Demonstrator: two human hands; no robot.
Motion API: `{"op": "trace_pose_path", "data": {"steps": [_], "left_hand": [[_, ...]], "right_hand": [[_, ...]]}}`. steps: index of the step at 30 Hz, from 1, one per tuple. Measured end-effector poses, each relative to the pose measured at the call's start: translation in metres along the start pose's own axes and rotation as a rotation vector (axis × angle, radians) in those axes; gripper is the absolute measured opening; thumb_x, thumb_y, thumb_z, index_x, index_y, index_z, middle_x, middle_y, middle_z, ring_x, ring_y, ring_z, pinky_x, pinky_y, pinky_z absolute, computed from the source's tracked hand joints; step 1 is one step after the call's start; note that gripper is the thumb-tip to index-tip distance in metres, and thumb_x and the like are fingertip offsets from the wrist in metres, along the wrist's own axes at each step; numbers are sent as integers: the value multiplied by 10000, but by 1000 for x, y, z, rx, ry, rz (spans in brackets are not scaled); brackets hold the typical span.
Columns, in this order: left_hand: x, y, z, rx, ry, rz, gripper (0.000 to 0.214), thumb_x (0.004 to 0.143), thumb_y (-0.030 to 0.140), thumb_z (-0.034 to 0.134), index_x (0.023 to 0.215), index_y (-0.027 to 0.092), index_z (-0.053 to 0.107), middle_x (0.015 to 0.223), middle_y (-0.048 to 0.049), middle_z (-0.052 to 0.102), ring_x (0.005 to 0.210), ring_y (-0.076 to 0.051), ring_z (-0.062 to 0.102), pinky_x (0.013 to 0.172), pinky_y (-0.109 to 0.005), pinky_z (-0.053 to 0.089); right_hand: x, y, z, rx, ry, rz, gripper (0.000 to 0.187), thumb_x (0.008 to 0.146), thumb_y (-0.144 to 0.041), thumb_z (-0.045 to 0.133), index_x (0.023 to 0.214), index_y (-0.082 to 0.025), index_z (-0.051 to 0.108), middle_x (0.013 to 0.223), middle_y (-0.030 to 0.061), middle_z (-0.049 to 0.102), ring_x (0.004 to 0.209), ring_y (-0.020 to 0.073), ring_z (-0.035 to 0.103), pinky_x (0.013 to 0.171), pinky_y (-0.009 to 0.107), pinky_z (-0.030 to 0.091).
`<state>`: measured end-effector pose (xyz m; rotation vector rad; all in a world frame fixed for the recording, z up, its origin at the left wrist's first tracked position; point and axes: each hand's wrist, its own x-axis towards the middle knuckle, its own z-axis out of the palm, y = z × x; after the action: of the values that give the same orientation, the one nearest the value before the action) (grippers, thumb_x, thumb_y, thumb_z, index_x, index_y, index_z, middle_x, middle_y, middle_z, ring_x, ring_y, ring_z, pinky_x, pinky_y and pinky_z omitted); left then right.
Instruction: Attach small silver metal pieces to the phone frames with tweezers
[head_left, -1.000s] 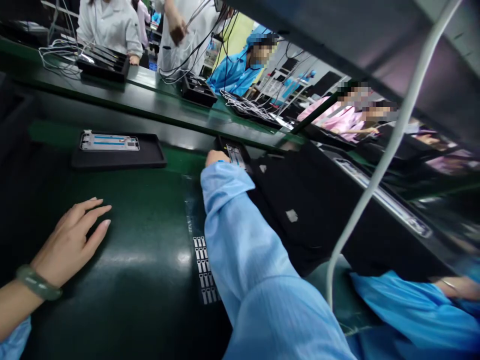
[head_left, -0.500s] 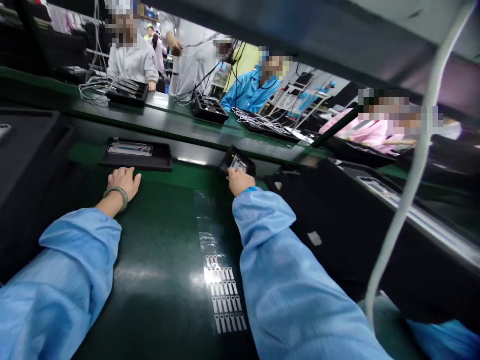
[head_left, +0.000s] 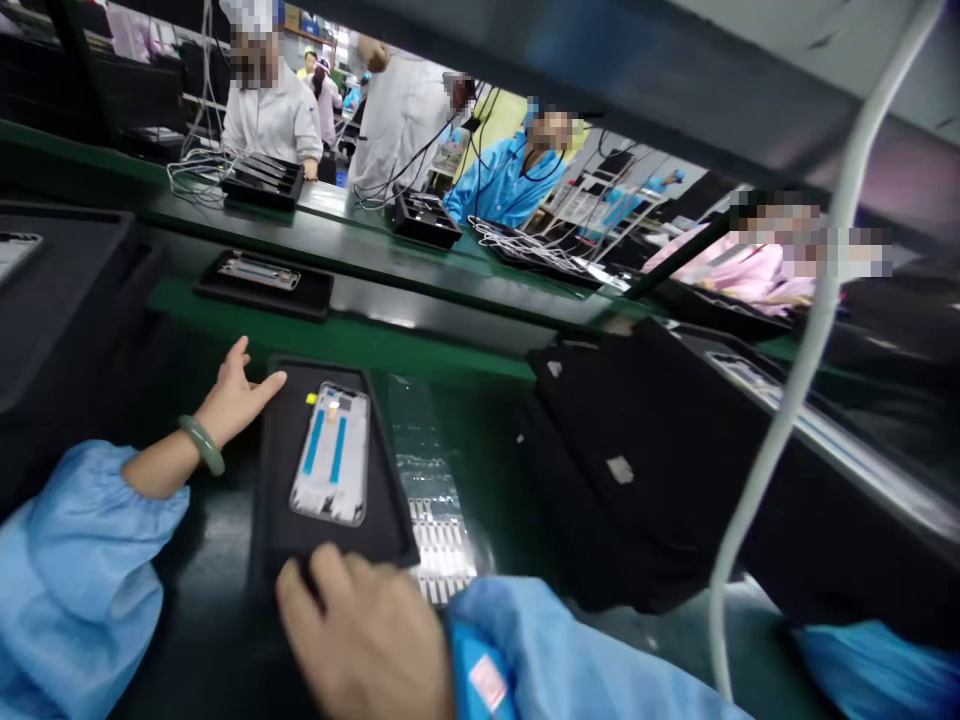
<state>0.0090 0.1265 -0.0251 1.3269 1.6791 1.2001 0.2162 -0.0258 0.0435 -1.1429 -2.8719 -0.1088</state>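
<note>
A black tray [head_left: 285, 520] lies lengthwise on the dark green bench in front of me. It carries a silver phone frame [head_left: 332, 466] with two blue strips. My right hand [head_left: 360, 630] is curled over the tray's near edge, gripping it. My left hand [head_left: 234, 398], with a green bangle at the wrist, rests open at the tray's far left corner, thumb touching the rim.
A sheet of small silver labels [head_left: 439, 540] lies right of the tray. A second tray with a phone frame [head_left: 262, 283] sits on the belt beyond. A large black bin [head_left: 622, 470] stands to the right, a white cable [head_left: 780, 430] hangs down, and several workers stand across the line.
My right hand has pulled the tray from the far belt back toward me, turning it lengthwise. My left hand has shifted right and opened against the tray's corner.
</note>
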Motion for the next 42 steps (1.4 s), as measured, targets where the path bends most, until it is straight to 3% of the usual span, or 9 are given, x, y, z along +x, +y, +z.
{"op": "trace_pose_path", "data": {"steps": [3, 7, 11, 13, 15, 20, 28, 33, 42], "left_hand": [[-20, 1, -13, 194, -118, 22, 709, 715, 525, 624, 1322, 208, 440, 977, -50, 621, 739, -189, 612, 682, -338, 508], [-52, -1, -30, 413, -196, 87, 603, 748, 565, 513, 1225, 195, 525, 718, 5, 571, 543, -172, 530, 572, -343, 480], [-68, -2, -37, 542, -159, 260, 506, 800, 532, 450, 1147, 183, 569, 1028, -88, 579, 932, -265, 583, 851, -433, 474], [-71, 1, -34, 578, -113, 385, 479, 839, 493, 413, 1162, 170, 556, 1170, -130, 518, 1150, -310, 477, 995, -493, 377], [-76, 10, -26, 594, -135, 522, 429, 876, 444, 382, 1162, 173, 552, 1221, -136, 500, 1210, -293, 433, 1048, -489, 327], [-98, 42, 17, 612, -473, 827, 339, 923, 377, 365, 1135, 226, 583, 1249, -72, 560, 1194, -203, 491, 1030, -375, 384], [-114, 50, 88, 730, -710, 959, 458, 893, 516, 414, 1250, 252, 527, 1327, -129, 523, 1248, -290, 456, 1064, -561, 241], [-115, 43, 94, 746, -727, 961, 383, 930, 495, 335, 1199, 357, 570, 1353, -73, 511, 1276, -273, 427, 1089, -593, 100], [-117, 43, 91, 739, -717, 958, 382, 936, 481, 326, 1192, 350, 577, 1340, -86, 515, 1276, -271, 424, 1097, -574, 99]], "right_hand": [[-23, -22, 15, 270, -12, -76, 210, 888, -327, 481, 881, -169, 620, 656, 34, 587, 490, 144, 538, 390, 248, 341], [-32, 20, -11, 1020, -30, -241, 355, 932, -404, 405, 794, -166, 629, 756, 33, 640, 666, 110, 605, 581, 208, 463], [-40, 82, -17, 1469, 328, 389, 489, 955, -445, 330, 663, -154, 594, 747, 45, 623, 635, 97, 552, 540, 199, 442], [-48, 104, 1, 1562, 520, 725, 470, 915, -535, 371, 704, -172, 581, 652, 4, 594, 441, 61, 432, 378, 177, 339], [-57, 119, 23, 1705, 594, 879, 422, 844, -589, 473, 738, -189, 554, 623, -20, 585, 391, 56, 416, 330, 169, 326], [-68, 126, 56, 1637, 633, 987, 301, 705, -384, 744, 828, -176, 566, 847, 8, 650, 761, 130, 664, 693, 267, 585], [-62, 122, 70, 1408, 560, 993, 353, 690, -434, 737, 826, -164, 554, 693, -10, 634, 671, 165, 696, 640, 283, 593], [-62, 120, 72, 1367, 493, 956, 363, 694, -462, 726, 820, -164, 561, 665, 7, 661, 642, 182, 700, 620, 285, 583], [-59, 118, 66, 1443, 468, 980, 342, 684, -437, 739, 792, -162, 566, 649, 2, 655, 616, 168, 694, 607, 274, 588]]}}
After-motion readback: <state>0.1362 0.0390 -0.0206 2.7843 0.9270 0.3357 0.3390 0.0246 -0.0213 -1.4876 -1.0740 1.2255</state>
